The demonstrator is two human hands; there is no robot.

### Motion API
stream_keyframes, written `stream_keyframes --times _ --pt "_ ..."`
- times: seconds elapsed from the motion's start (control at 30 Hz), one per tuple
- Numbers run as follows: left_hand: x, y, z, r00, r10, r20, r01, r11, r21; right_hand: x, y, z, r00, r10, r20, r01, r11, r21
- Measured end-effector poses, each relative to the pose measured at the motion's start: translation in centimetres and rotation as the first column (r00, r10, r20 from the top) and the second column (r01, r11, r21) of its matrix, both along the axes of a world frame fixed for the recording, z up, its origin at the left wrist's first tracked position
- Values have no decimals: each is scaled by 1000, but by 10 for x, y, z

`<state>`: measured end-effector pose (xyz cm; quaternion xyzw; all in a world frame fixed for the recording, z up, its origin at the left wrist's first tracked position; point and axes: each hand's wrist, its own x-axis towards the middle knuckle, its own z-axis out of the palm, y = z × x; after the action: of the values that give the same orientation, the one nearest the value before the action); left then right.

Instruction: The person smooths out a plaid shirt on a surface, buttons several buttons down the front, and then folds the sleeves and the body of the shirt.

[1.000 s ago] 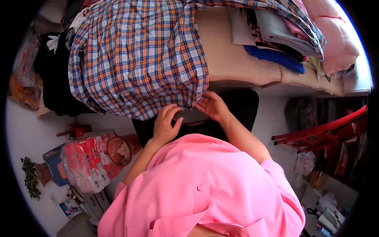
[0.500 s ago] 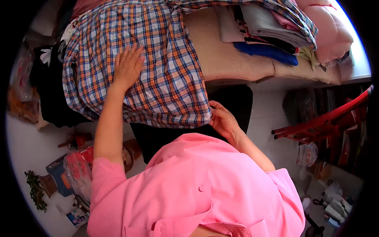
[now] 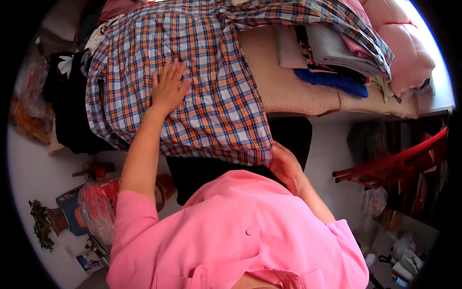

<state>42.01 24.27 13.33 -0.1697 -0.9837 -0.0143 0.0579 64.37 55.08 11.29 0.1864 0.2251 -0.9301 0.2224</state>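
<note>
A plaid shirt in orange, white and blue lies spread out, with a sleeve reaching to the far right. My left hand rests palm down on its middle, fingers stretched out. At the near right corner of the hem, my right hand pinches the shirt's edge between thumb and fingers. That corner hangs past the beige padded cover, over a black seat-like surface.
Folded clothes are stacked at the far right, a blue cloth beneath them. A pink puffy cushion sits beside the stack. Black clothing hangs at the left. To the right is a red folding frame.
The whole view has shifted slightly. My right hand has moved a little toward me, its fingers now closer around the shirt's corner. My left hand stays flat on the cloth.
</note>
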Motion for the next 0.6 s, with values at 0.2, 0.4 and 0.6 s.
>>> stream_keyframes --times 0.2,0.4,0.6 --pt "-23 46 15 985 -166 -42 163 985 -58 -3 -4 5 914 371 -164 57 283 957" --pt "-85 119 9 967 -244 77 214 938 274 -2 -2 7 809 476 -344 277 206 938" --pt "-123 140 -2 991 -120 50 118 991 56 7 -4 -7 905 421 -59 -65 274 960"
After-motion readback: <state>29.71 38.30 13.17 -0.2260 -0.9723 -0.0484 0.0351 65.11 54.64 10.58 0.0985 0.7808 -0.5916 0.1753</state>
